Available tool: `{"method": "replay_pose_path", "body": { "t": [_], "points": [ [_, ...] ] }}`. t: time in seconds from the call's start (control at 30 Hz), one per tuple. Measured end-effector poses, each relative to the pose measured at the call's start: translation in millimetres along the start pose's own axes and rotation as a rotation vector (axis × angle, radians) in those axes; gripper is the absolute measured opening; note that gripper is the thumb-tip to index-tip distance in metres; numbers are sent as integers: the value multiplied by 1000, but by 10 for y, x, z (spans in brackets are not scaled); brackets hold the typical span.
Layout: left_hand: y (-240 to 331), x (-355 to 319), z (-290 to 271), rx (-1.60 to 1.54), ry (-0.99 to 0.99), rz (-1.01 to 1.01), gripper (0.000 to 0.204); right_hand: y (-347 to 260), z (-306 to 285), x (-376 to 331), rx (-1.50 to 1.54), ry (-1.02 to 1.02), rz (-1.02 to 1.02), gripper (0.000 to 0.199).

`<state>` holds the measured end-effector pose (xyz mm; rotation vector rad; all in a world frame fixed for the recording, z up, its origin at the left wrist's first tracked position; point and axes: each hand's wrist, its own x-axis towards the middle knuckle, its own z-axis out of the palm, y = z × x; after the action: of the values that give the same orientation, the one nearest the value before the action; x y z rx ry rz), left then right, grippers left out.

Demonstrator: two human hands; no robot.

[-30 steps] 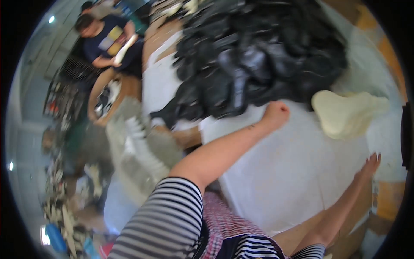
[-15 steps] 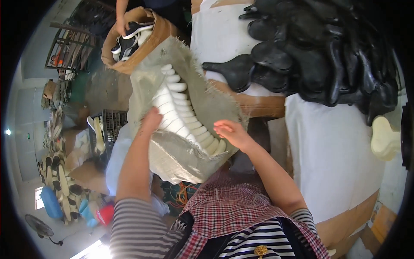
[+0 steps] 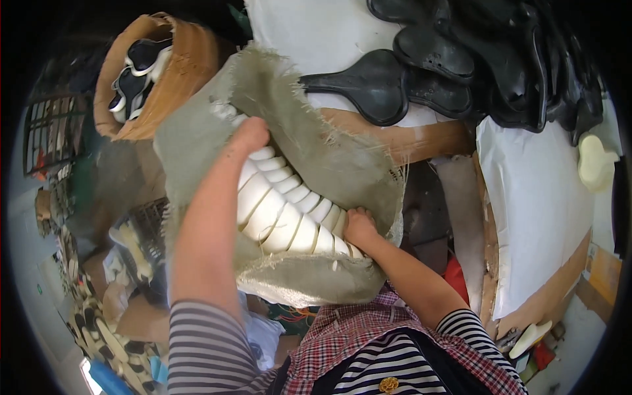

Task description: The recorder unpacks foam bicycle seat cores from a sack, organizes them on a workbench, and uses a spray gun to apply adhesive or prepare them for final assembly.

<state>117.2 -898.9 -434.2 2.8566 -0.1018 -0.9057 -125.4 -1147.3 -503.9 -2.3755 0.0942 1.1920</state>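
Observation:
An open woven sack [image 3: 197, 138] with frayed edges lies in front of me. Inside is a row of white foam pads [image 3: 289, 224], packed tightly side by side, shaped like bicycle saddle cushions. My left hand [image 3: 251, 135] is closed at the far end of the row, its fingertips hidden among the pads and the sack. At the near right end, my right hand [image 3: 360, 226] is curled against the last pads, its fingers bent over them. The row lies between both hands.
Glossy black saddle-shaped pieces [image 3: 454, 59] are heaped on the white-covered table [image 3: 540, 217] at right. A yellowish foam pad [image 3: 596, 163] lies at its far right. A cardboard drum [image 3: 191, 52] with black-and-white saddles stands at far left. A dark plastic crate [image 3: 151, 220] stands left.
My left hand has moved to the far end of the row. My right hand, previously in the air, has come down onto the near end. The other person's hand has left the drum.

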Motion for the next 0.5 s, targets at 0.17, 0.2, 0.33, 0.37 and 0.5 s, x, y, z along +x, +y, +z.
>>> {"method": "replay_pose_path", "body": {
  "t": [0.17, 0.2, 0.33, 0.37, 0.5],
  "points": [
    [-563, 676, -71, 341, 131, -203, 36, 262, -8, -36, -53, 192, -55, 33],
    [-511, 762, -119, 493, 176, -210, 43, 330, 1, -8, -88, 162, -19, 35],
    [-805, 991, -263, 454, -7, -409, 61, 167, -59, -50, 4, 66, 130, 41],
    [-885, 956, -297, 508, -59, -466, 68, 105, -35, -104, -16, 63, 117, 43],
    [-1117, 995, -289, 375, -76, -439, 89, 189, 9, -134, -48, 185, 43, 55]
  ]
}}
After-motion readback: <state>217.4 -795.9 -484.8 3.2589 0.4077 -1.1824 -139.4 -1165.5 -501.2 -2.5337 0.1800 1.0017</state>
